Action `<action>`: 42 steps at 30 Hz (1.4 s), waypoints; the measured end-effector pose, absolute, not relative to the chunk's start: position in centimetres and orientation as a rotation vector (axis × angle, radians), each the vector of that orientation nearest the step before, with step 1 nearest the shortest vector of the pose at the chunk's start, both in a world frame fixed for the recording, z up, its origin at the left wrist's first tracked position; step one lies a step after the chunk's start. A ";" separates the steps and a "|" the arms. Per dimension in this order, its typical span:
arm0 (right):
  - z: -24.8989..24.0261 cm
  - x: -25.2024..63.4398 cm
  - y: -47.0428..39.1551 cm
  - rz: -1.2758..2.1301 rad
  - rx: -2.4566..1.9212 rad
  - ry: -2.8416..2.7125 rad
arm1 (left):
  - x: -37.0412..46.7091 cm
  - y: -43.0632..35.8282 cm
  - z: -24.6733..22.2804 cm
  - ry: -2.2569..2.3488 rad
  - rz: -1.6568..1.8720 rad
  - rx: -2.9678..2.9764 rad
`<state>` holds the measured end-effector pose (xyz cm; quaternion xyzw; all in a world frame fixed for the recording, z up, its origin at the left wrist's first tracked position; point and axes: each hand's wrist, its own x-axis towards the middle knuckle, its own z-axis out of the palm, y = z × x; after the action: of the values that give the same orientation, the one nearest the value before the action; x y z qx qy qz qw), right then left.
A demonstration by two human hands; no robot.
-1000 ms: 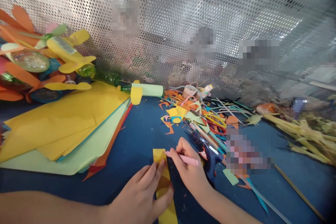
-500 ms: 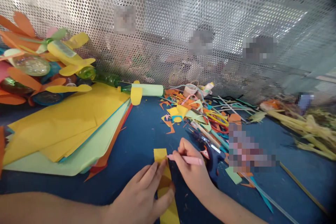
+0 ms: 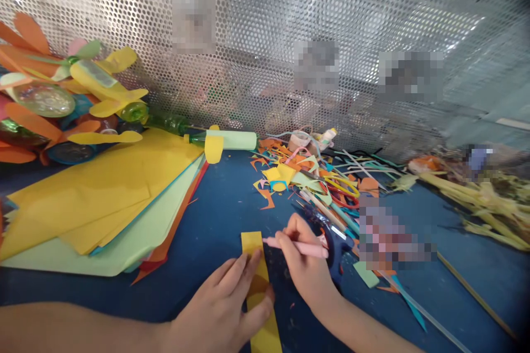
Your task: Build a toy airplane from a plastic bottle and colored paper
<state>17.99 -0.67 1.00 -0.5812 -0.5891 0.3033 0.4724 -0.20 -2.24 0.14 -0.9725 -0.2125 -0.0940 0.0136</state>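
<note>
A: State the position of the workpiece
B: The yellow paper strip (image 3: 260, 276) lies flat on the blue counter (image 3: 215, 204), running from the lower edge of the frame up to just below centre
A: Describe the left hand
B: The left hand (image 3: 219, 300), lower centre, rests palm down across the strip. Its fingers are extended and close together, the thumb is spread apart, and nothing is gripped
A: And the right hand?
B: The right hand (image 3: 306, 267), right of the strip, has its fingers closed around a pink marker (image 3: 308, 249). The marker tip is at the strip's right edge, near its upper end; whether it touches cannot be told
A: List the items beyond the hands
B: A light green paper piece (image 3: 366, 274) lies right of the right hand. A dark blue tool (image 3: 337, 248) lies just behind that hand, partly hidden by it. At left, a fanned stack of coloured paper (image 3: 99, 187) has yellow sheets uppermost. Paper scraps (image 3: 273, 176) are scattered right of centre
A: Identify the rear items
B: A green-wrapped bottle (image 3: 234, 140) lies on its side at upper centre. A perforated metal screen (image 3: 269, 27) spans the top of the frame
</note>
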 end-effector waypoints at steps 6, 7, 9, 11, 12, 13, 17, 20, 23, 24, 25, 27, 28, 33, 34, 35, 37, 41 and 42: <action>1.7 17.4 -0.6 1.003 -1.276 -1.451 | -0.4 -2.3 0.4 -0.698 -0.212 -3.072; 1.6 17.3 -0.5 1.050 -1.262 -1.463 | -0.4 -2.3 0.5 -0.703 -0.195 -3.082; 1.3 17.2 -0.4 1.115 -1.256 -1.467 | -0.3 -2.3 0.9 -0.708 -0.164 -3.107; 0.9 17.2 -0.3 1.149 -1.262 -1.458 | -0.2 -2.4 1.3 -0.726 -0.153 -3.135; 0.8 17.2 -0.3 1.157 -1.261 -1.457 | -0.2 -2.4 1.5 -0.741 -0.150 -3.150; 0.6 17.2 -0.2 1.162 -1.261 -1.463 | -0.2 -2.5 1.6 -0.759 -0.149 -3.163; 0.1 17.3 -0.1 1.137 -1.280 -1.495 | -0.2 -2.7 2.0 -0.798 -0.152 -3.200; 0.0 17.3 -0.1 1.126 -1.305 -1.502 | -0.3 -2.7 2.1 -0.795 -0.143 -3.207; 0.0 17.2 -0.1 1.139 -1.306 -1.505 | -0.3 -2.7 2.2 -0.794 -0.124 -3.206; 0.0 17.2 -0.1 1.147 -1.301 -1.507 | -0.3 -2.7 2.2 -0.795 -0.121 -3.206; 0.1 17.2 -0.1 1.153 -1.299 -1.511 | -0.3 -2.7 2.2 -0.795 -0.118 -3.206; 0.1 17.2 -0.1 1.158 -1.300 -1.521 | -0.3 -2.7 2.2 -0.801 -0.125 -3.204; 0.1 17.2 -0.1 1.157 -1.302 -1.525 | -0.3 -2.7 2.1 -0.802 -0.134 -3.204; 0.0 17.2 -0.2 1.112 -1.336 -1.570 | -0.3 -2.8 1.9 -0.815 -0.176 -3.208; 0.0 17.2 -0.2 1.107 -1.338 -1.577 | -0.4 -2.8 1.9 -0.821 -0.180 -3.206; 0.0 17.2 -0.2 1.106 -1.337 -1.571 | -0.4 -2.8 1.9 -0.826 -0.182 -3.205; 0.3 17.1 -0.4 1.093 -1.327 -1.524 | -0.4 -2.8 2.0 -0.836 -0.187 -3.208; 1.4 17.4 -0.8 0.802 -1.348 -1.476 | -0.4 -2.9 2.1 -0.817 -0.188 -3.225; 1.6 17.6 -0.8 0.714 -1.361 -1.492 | -0.4 -2.9 2.1 -0.814 -0.187 -3.228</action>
<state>17.58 -0.79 1.59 -0.5578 -0.6113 0.2927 0.4790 -0.40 -2.90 2.06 -0.9637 -0.2430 -0.0557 -0.0961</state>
